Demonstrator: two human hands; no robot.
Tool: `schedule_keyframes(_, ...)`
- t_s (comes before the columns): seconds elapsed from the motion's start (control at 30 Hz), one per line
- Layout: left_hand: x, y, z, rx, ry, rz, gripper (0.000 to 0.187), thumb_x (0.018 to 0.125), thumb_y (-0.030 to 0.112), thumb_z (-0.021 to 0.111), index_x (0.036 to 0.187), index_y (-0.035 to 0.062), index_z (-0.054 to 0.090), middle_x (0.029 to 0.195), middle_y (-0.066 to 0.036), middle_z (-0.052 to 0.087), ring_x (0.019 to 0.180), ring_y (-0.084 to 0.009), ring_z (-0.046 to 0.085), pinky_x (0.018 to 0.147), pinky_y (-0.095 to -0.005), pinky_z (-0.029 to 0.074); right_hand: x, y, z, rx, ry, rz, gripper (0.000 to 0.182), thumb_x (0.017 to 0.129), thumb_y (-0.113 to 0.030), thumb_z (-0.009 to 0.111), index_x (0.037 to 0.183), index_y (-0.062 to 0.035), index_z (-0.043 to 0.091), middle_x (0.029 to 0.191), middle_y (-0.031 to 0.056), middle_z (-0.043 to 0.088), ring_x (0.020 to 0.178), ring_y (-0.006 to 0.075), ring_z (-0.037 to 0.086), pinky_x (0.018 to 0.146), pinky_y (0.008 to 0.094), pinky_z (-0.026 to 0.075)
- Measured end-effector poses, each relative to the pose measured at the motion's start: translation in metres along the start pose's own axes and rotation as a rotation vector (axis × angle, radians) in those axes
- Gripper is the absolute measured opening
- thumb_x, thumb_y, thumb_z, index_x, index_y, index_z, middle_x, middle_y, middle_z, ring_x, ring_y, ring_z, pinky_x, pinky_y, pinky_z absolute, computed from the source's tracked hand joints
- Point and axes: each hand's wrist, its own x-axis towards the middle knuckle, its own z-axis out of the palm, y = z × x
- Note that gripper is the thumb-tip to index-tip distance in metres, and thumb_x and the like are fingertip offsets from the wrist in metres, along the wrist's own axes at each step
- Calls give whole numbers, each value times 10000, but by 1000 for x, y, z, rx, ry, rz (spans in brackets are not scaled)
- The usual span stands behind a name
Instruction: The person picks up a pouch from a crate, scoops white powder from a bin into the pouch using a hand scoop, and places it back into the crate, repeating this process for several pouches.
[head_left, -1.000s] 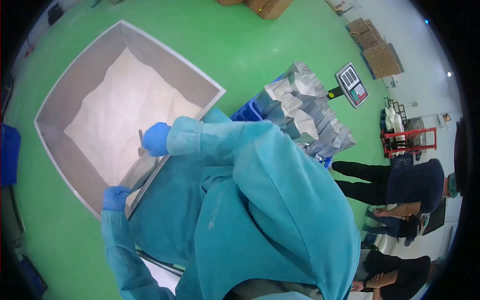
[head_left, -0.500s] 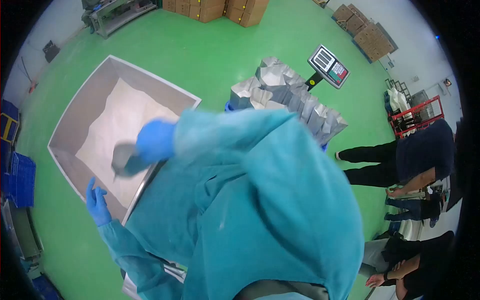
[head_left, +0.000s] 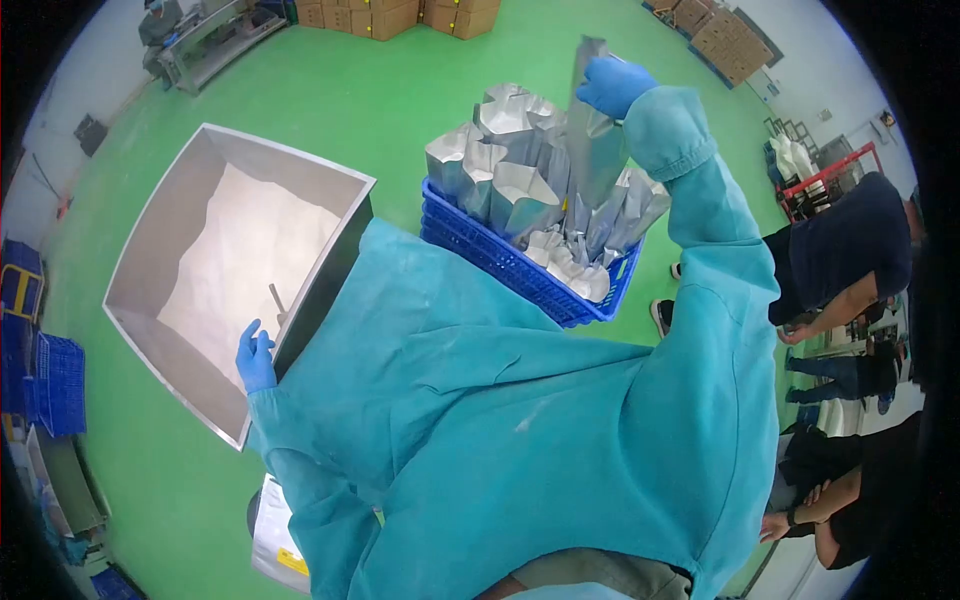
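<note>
My right hand [head_left: 615, 85], in a blue glove, is closed around the top of a tall silver foil bag [head_left: 597, 150]. This bag hangs upright above a blue plastic crate [head_left: 500, 260] packed with several open foil bags [head_left: 525, 195]. At the near edge of a grey metal bin [head_left: 150, 235] is my left hand [head_left: 256, 360], also gloved, its fingers apart and holding nothing. White powder [head_left: 245, 240] covers much of the bin's floor. Close to my left fingers, a scoop [head_left: 279, 303] rests in the powder by the bin wall, mostly hidden.
A silver bag with a yellow label [head_left: 280, 540] lies beside my left sleeve. People stand at the right, one in a dark blue shirt [head_left: 850, 235]. Blue crates [head_left: 60, 380] line the left side. Cardboard boxes [head_left: 400, 15] are stacked at the back.
My right hand has left the scoop in the bin and swung right, taking hold of a foil bag at the crate. The scale's display is no longer visible. My left hand stays by the bin.
</note>
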Motion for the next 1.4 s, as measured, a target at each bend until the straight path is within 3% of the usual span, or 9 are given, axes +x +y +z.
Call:
schedule_keyframes(0.33,-10,-6,14,64,-46,6,313,871,185,557,1171,92,566,698,-7,545,585,-52,438,523,-194,363,-1,-8,371,273,-368,9,354,810,-242,521,1111,-70,595,1073,148,618,1024,346,576,864,423,459)
schedule_keyframes(0.4,-10,0,17,79,-50,11,313,875,169,553,1176,80,560,690,-6,541,583,-52,440,520,-196,363,-31,-49,331,575,-304,465,409,843,-376,482,968,-21,643,1039,198,620,963,364,593,832,435,460)
schedule_keyframes(0.7,-21,3,30,53,-48,-63,321,880,135,544,1189,49,538,693,-13,547,577,-43,436,488,-198,353,-80,25,195,570,-385,436,548,863,-523,405,1035,-58,638,978,181,643,970,310,603,822,401,457)
schedule_keyframes(0.87,-16,44,101,-215,-33,-47,397,888,154,534,1267,62,463,825,-37,565,623,-60,464,508,-193,377,-88,-63,191,1267,122,85,332,874,-329,520,1051,-67,623,905,108,641,824,222,613,729,350,477)
schedule_keyframes(0.97,-21,88,162,-750,-78,-188,519,904,353,472,1334,86,355,1198,-157,472,992,-214,501,839,-346,422,-95,-174,113,799,176,-468,396,850,-307,514,1158,-60,547,1054,122,575,985,250,530,862,391,386)
schedule_keyframes(1.03,-1,93,218,-1628,-81,395,602,896,439,438,1359,76,308,1309,-174,384,1159,-251,397,965,-384,324,-98,-263,116,1524,54,-366,505,814,-382,537,1201,-57,514,1170,144,526,1131,269,458,988,436,293)
schedule_keyframes(1.1,-23,163,248,-2067,-114,866,747,880,570,356,1398,47,228,1414,-172,291,1338,-277,207,1085,-412,191,-89,-317,127,1303,254,-587,590,790,-451,541,1228,-59,494,1252,157,480,1232,281,390,1058,487,218)
schedule_keyframes(1.2,-19,131,127,-1366,-601,-243,771,885,604,280,1403,36,215,1417,-151,294,1324,-285,238,1094,-435,178,-52,-344,133,954,436,-789,627,791,-510,505,1237,-70,492,1311,163,424,1279,298,323,1062,543,169)
schedule_keyframes(1.4,-112,85,-23,-147,-70,-103,493,925,375,439,1268,22,464,1175,-159,553,976,-278,580,816,-354,471,-45,-391,207,982,143,-713,517,793,-468,529,1124,-72,560,1097,128,550,1090,294,475,977,477,306)
